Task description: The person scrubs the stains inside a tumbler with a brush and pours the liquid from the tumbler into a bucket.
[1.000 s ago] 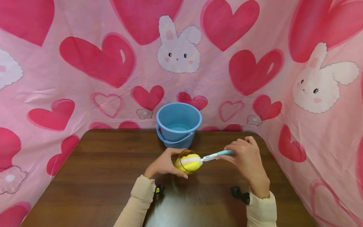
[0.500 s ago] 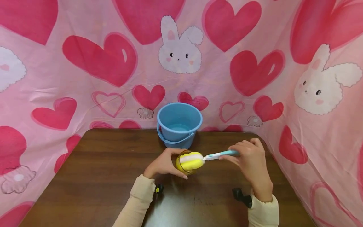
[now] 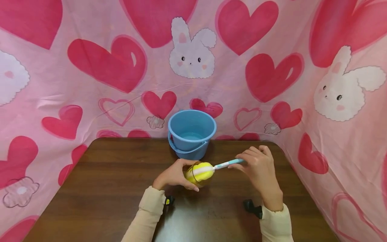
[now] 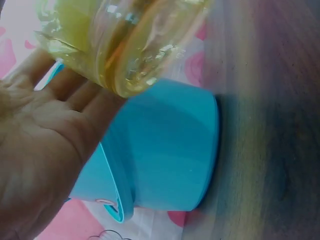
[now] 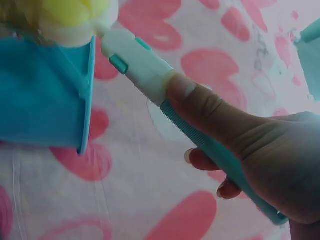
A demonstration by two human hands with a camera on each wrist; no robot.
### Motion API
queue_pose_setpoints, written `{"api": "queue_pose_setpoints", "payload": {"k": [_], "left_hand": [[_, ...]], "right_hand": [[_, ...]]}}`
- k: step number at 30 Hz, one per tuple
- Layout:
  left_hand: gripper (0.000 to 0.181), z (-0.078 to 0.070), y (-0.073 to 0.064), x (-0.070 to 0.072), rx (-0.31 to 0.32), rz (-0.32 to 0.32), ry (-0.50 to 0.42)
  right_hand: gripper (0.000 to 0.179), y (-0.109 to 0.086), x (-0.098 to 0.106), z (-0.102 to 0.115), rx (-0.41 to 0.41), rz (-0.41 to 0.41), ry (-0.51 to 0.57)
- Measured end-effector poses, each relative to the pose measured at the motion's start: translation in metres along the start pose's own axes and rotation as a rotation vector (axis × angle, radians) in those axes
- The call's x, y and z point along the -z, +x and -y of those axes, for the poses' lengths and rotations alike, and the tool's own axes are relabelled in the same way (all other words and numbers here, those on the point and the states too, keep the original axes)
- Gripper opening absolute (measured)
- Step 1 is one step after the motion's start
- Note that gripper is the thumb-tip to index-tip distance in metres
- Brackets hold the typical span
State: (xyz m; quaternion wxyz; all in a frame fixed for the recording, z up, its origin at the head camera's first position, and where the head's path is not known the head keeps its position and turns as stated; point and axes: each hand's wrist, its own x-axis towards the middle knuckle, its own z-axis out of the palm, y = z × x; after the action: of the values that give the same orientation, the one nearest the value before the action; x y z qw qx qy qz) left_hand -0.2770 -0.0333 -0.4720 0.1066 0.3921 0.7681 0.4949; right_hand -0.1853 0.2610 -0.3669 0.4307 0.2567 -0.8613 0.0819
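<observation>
My left hand grips a see-through amber glass, fingers on its far side and thumb on the near side. The glass lies tilted with its mouth toward the right. My right hand holds a bottle brush by its white and teal handle, thumb along the grip. The brush's yellow and white sponge head sits partly inside the glass, its neck end sticking out of the mouth. Both hands are over the table, in front of the blue bucket.
A blue bucket stands at the back middle of the brown wooden table, its handle hanging down in front. Pink cloth with hearts and rabbits hangs behind and along the sides of the table.
My right hand drew the brush a little to the right, out of the glass, then moved back left, pushing the sponge head deeper in. The left hand and glass stay nearly in place.
</observation>
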Motion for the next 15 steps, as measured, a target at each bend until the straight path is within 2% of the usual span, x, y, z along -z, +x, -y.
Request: {"api": "queue_pose_setpoints", "payload": {"k": [3, 7, 12, 15], "left_hand": [[0.089, 0.001, 0.000, 0.001, 0.013, 0.027, 0.006], [0.088, 0.001, -0.001, 0.003, -0.004, 0.013, -0.014], [0.081, 0.005, -0.003, 0.008, -0.023, -0.069, -0.007], [0.077, 0.008, -0.003, 0.012, -0.040, -0.094, -0.014]], "right_hand": [[0.046, -0.003, 0.004, -0.010, -0.052, -0.023, 0.010], [0.043, -0.004, 0.003, -0.013, -0.090, -0.052, 0.015], [0.039, 0.000, -0.011, -0.004, -0.046, -0.054, 0.000], [0.035, 0.001, -0.019, 0.000, -0.022, -0.051, 0.015]]}}
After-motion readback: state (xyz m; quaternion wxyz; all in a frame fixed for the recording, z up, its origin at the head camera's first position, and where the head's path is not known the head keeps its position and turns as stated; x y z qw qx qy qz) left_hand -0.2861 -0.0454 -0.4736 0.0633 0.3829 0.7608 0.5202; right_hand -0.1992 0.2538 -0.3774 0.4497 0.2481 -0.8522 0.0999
